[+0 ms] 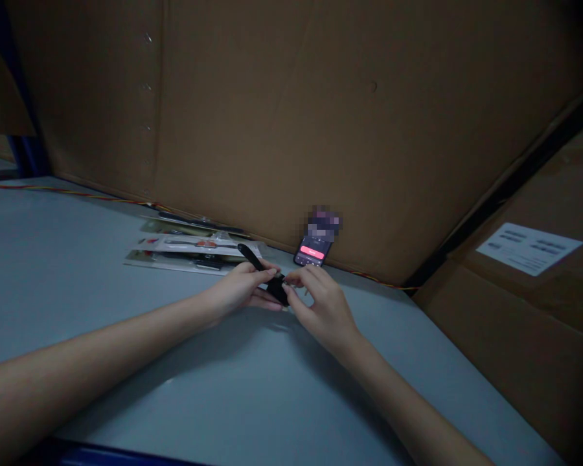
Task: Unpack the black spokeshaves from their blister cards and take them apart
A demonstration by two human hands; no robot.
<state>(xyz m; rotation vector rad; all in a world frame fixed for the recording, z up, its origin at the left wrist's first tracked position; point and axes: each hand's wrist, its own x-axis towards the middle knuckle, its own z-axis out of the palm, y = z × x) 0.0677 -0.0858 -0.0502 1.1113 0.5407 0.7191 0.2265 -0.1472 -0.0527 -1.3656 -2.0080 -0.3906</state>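
Observation:
A black-handled tool (251, 257) with a broad dark head is held above the table, its handle slanting up and to the left. My left hand (245, 288) is closed around it, thumb on top and fingers underneath. At the right edge of the dark head, my right hand (320, 304) pinches with thumb and forefinger. Just what those fingertips grip is too small and dim to tell. The tool's exact kind is unclear, since my fingers cover part of it.
Several flat carded packs (194, 244) lie stacked on the grey table (184, 388) behind my left hand. A phone (315, 243) with a lit screen leans on the cardboard wall (252, 116). A red-yellow wire (78, 192) runs along the wall's foot; a labelled carton (525, 304) stands right.

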